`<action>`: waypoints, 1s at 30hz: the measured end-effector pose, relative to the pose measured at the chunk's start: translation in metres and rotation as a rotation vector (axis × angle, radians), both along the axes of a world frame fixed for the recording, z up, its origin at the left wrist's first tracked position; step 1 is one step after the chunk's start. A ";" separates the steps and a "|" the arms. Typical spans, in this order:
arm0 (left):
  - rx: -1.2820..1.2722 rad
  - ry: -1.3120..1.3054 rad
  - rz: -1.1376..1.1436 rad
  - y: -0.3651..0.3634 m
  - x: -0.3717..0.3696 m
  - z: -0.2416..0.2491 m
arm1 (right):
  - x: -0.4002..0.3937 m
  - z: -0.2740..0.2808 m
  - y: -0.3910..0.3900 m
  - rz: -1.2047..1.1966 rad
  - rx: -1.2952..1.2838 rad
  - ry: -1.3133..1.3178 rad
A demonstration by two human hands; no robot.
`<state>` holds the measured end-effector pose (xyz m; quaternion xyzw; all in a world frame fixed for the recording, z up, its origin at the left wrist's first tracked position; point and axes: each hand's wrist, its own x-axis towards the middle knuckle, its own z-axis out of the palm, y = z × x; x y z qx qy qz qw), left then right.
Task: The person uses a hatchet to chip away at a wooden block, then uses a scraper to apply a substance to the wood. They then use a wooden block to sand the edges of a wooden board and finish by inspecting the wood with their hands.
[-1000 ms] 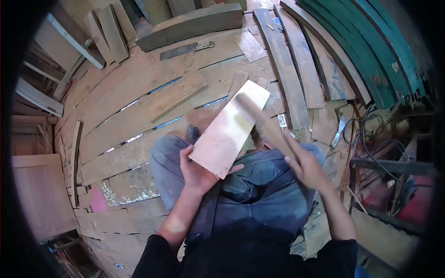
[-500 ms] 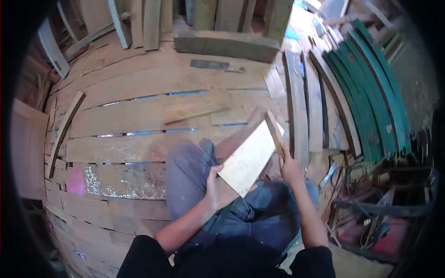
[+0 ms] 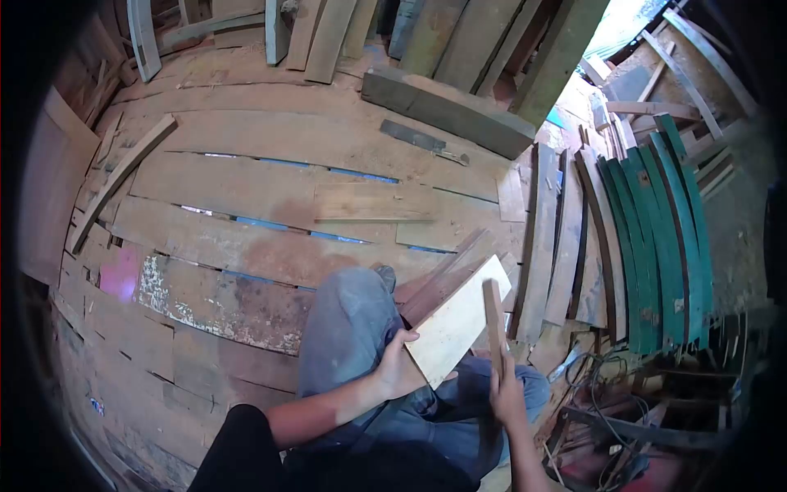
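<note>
A pale rectangular board (image 3: pixel 456 323) lies tilted over my lap. My left hand (image 3: pixel 399 365) grips its lower left end, with the thumb on the top face and the other fingers underneath. My right hand (image 3: pixel 507 394) is closed round the lower end of a narrow wooden stick (image 3: pixel 494 318). The stick's upper part overlaps the board's right side; whether the two touch I cannot tell. Beyond the board, brown planks (image 3: pixel 443 275) lie on the floor by my legs.
A loose plank (image 3: pixel 375 202) and a dark flat tool (image 3: pixel 412 134) lie on the slatted floor (image 3: pixel 246 176). Further off is a thick beam (image 3: pixel 447 108). Green boards (image 3: pixel 656 238) stand at the right, above tangled cables (image 3: pixel 602 373). A curved strip (image 3: pixel 123 182) lies left.
The view has turned and shifted, so the surroundings sit differently in it. The stick has moved from the board's far right corner down along its right side, nearer to me. Both hands keep their holds.
</note>
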<state>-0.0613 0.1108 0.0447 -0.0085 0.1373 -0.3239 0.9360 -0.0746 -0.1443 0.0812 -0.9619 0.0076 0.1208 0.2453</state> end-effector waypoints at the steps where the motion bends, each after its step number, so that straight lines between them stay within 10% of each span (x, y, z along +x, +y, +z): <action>1: 0.016 -0.005 0.000 0.000 0.001 0.002 | 0.024 -0.023 -0.005 -0.001 0.010 -0.065; 6: 0.014 0.001 0.018 -0.004 -0.001 0.003 | 0.073 -0.029 0.014 -0.108 -0.137 0.043; 15: 0.132 0.010 -0.052 -0.008 -0.013 -0.009 | -0.071 0.096 0.043 -0.065 0.022 0.261; 22: 0.113 0.053 0.069 -0.003 -0.002 -0.011 | 0.066 -0.023 0.028 -0.051 -0.046 0.026; 30: 0.107 0.040 0.192 -0.003 -0.008 0.007 | 0.005 0.044 0.060 -0.040 -0.031 0.167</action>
